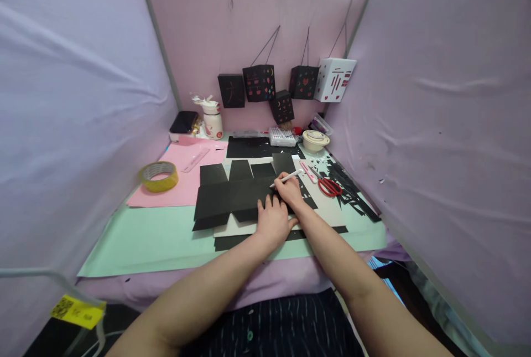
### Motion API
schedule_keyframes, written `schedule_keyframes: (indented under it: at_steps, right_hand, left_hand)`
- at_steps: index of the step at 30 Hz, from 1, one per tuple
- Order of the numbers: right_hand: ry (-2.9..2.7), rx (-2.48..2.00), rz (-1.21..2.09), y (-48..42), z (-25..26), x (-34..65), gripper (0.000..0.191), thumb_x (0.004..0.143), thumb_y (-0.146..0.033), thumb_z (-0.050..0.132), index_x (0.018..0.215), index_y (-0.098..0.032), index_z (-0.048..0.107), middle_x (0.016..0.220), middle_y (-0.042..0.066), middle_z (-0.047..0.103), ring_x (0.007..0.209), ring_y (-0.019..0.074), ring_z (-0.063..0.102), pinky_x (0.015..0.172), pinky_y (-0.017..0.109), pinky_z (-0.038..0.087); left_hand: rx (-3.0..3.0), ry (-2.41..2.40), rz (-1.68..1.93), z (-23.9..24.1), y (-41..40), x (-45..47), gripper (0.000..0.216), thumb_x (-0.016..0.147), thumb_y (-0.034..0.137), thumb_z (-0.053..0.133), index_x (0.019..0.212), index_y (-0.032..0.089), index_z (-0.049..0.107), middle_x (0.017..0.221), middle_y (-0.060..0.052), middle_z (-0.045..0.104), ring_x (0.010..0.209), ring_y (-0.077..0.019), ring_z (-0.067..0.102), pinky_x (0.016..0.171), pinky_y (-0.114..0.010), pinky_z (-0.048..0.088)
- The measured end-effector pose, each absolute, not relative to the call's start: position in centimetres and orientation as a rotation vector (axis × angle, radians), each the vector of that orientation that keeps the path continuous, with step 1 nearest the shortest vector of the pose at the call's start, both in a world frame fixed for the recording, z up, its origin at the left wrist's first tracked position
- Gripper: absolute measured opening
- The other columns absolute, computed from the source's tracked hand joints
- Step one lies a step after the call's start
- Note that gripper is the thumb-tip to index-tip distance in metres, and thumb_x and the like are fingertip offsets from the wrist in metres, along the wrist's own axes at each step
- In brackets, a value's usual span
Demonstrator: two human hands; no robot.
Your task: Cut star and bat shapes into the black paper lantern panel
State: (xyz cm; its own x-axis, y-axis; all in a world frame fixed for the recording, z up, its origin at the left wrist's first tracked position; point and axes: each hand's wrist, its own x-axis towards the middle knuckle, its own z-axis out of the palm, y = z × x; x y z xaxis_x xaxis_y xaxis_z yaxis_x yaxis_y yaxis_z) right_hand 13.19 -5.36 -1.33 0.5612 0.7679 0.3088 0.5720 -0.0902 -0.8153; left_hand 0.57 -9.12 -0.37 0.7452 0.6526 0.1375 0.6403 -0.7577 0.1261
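A black card net (240,196) with flaps along its long edges lies across a pale board (327,210). My left hand (272,217) rests on the near part of the card, fingers spread and pressed down. Just beyond it, my right hand (289,188) is closed round a slim white pen-shaped tool (290,176). The tool's tip points left and down at the card; whether it is a pen or a blade is too small to tell. To the right of that hand lie a pink craft knife (308,171) and red-handled scissors (329,186).
Black offcuts (352,193) litter the right side. Yellow tape (158,176) and a clear ruler (196,160) sit on pink paper (166,200). A bottle (213,123), a pen box (282,136) and a cream round container (315,141) stand behind; paper lanterns (259,83) hang above.
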Motion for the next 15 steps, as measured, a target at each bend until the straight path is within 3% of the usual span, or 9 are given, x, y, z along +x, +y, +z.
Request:
schedule_keyframes:
  at_steps: [15]
  right_hand:
    - [-1.093, -1.795, 0.173, -5.42, -1.51, 13.24, 0.015, 0.071, -0.024, 0.048, 0.057, -0.023, 0.043, 0.053, -0.005, 0.049, 0.058, 0.0149, 0.048, 0.060, 0.026, 0.034]
  left_hand:
    - [2.861, 1.070, 0.267, -0.49, -9.12, 0.64, 0.065, 0.089, 0.055, 0.055, 0.133, 0.008, 0.055, 0.140, -0.022, 0.051, 0.132, -0.0406, 0.042, 0.108, -0.060, 0.032]
